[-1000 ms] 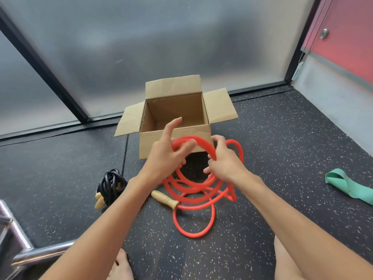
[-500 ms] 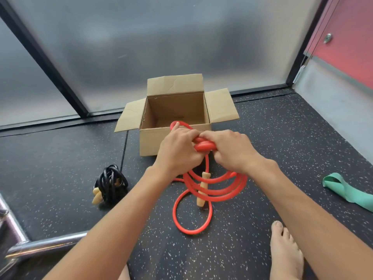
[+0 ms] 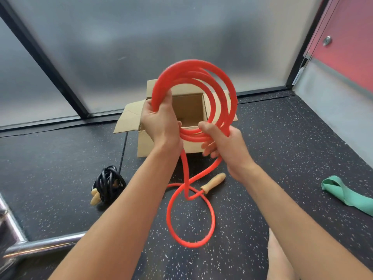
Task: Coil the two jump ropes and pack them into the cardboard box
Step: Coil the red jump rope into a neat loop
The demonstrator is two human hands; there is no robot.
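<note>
Both my hands hold the red jump rope (image 3: 203,66) up as a coil of several loops in front of the open cardboard box (image 3: 130,118). My left hand (image 3: 159,122) grips the coil's left and lower side. At the coil's bottom right, my right hand (image 3: 224,142) is closed around the loops. One loose loop of the red rope trails down to the floor, ending at a wooden handle (image 3: 214,183). The black jump rope (image 3: 109,183) lies coiled on the floor to the left, its wooden handles poking out.
A green resistance band (image 3: 347,196) lies on the speckled black floor at the right. A metal bar (image 3: 40,245) crosses the lower left corner. Frosted glass panels stand behind the box, and a red door is at the upper right. My bare leg shows at the bottom right.
Both hands have lifted the red rope off the floor and opened it into an upright coil in front of the box. The wooden handle now lies on the floor.
</note>
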